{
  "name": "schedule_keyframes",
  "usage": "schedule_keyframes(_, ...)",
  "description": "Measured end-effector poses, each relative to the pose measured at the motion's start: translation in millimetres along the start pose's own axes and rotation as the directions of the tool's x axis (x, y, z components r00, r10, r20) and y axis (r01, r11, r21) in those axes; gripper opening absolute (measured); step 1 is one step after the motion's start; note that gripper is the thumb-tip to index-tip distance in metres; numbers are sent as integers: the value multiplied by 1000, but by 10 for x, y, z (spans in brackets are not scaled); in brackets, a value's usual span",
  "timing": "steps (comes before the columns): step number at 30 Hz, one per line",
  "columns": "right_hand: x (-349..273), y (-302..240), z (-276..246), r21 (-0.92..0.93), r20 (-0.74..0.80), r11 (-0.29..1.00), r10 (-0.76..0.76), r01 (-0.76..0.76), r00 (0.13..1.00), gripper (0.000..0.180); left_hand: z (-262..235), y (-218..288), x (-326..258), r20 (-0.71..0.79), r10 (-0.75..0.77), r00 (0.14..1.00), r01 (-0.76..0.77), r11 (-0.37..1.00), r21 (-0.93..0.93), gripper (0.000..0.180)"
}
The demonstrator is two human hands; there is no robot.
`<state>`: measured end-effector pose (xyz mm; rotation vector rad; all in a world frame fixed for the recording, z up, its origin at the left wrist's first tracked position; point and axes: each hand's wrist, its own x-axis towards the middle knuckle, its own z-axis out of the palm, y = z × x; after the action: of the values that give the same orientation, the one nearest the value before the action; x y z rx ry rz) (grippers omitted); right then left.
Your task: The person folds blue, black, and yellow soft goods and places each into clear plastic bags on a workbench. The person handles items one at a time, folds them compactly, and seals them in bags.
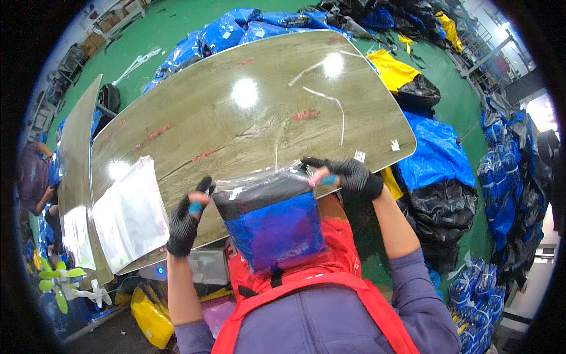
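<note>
I see a glossy, curve-edged bench (pixel 236 141) in brownish wood grain, scuffed with red marks, with limp, milky clear sheets (pixel 132 209) at its eight o'clock. At its six o'clock, by the near edge, is the package (pixel 274 230): squarish, a black band above blue, under crinkled, shiny film. From it, my gloved right hand (pixel 354 175) at two o'clock pinches the upper corner; my left hand (pixel 187 218), at nine, curls beside the opposite corner, its grip unclear to me.
</note>
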<state>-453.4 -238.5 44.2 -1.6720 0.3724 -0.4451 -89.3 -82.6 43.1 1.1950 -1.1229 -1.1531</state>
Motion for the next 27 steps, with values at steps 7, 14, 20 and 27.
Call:
schedule_keyframes(7, -357, -146, 349, -791, -229, 611, -241, -36, 943, 44, 107, 246, -241, -34, 3, 999, 29, 469, 883, 29)
schedule_keyframes(14, 60, 414, 841, -535, -548, 811, -119, -237, 828, 43, 791, -360, 96, 74, 387, 919, -236, 391, 890, 51)
schedule_keyframes(20, -1098, 1001, 1194, -512, -528, 769, 70, -383, 846, 25, 537, -784, -349, -199, -244, 949, 209, 961, -181, 80)
schedule_keyframes(27, -2390, 1100, 265, -405, -853, 20, 352, -914, 385, 37, -32, -584, 527, 37, -264, 964, 261, 963, 72, 53)
